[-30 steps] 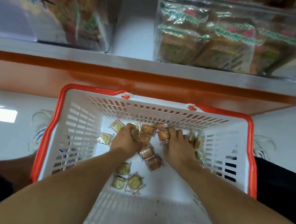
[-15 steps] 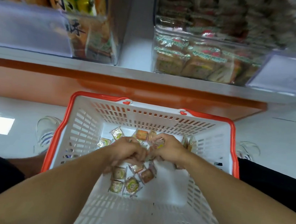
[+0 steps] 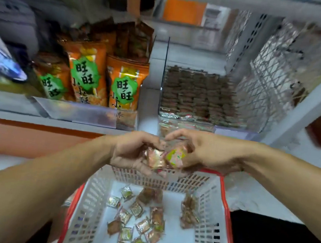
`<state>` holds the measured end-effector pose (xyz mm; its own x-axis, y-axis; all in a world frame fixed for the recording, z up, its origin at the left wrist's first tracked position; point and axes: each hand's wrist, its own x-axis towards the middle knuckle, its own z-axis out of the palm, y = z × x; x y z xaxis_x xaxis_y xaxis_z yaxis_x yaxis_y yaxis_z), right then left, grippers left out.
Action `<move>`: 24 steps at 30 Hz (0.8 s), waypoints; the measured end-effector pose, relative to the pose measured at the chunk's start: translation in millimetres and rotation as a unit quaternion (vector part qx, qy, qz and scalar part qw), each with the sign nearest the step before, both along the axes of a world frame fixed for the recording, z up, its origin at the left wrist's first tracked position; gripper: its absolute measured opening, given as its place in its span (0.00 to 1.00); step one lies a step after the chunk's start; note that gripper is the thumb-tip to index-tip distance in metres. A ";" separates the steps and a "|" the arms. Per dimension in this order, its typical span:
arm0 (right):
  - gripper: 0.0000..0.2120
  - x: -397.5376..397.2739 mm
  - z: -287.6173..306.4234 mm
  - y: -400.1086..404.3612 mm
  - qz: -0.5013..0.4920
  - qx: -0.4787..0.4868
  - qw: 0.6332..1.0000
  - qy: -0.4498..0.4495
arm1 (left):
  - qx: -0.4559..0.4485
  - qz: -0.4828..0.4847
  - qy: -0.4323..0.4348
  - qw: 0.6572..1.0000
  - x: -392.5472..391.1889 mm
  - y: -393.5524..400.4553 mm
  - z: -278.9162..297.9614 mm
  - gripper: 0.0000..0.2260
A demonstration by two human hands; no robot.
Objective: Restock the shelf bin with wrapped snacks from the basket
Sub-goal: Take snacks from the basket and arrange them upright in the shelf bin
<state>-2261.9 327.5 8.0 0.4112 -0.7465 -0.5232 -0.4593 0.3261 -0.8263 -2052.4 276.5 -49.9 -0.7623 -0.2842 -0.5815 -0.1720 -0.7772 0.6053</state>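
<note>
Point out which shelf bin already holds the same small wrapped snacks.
The right-hand clear bin, just above the hands: it holds stacked rows of small brown packets. The left bin holds tall orange bags instead.

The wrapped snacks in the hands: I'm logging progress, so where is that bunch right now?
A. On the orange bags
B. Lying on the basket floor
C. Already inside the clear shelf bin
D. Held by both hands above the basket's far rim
D: the left hand and right hand hold the wrapped snacks together above the far rim of the basket, short of the clear shelf bin.
</note>
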 end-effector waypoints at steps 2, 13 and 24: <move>0.23 -7.8 30.5 3.6 -0.043 -0.019 0.998 -0.039 | -0.061 0.013 0.019 0.998 -2.0 1.9 35.0 0.21; 0.22 -3.9 32.2 9.5 -0.233 -0.098 0.935 -0.250 | -0.274 0.210 -0.023 0.938 -25.2 21.5 75.8 0.26; 0.20 -13.4 38.3 8.9 -0.243 -0.051 0.928 -0.279 | -0.276 0.285 -0.041 0.917 -37.0 22.1 73.3 0.20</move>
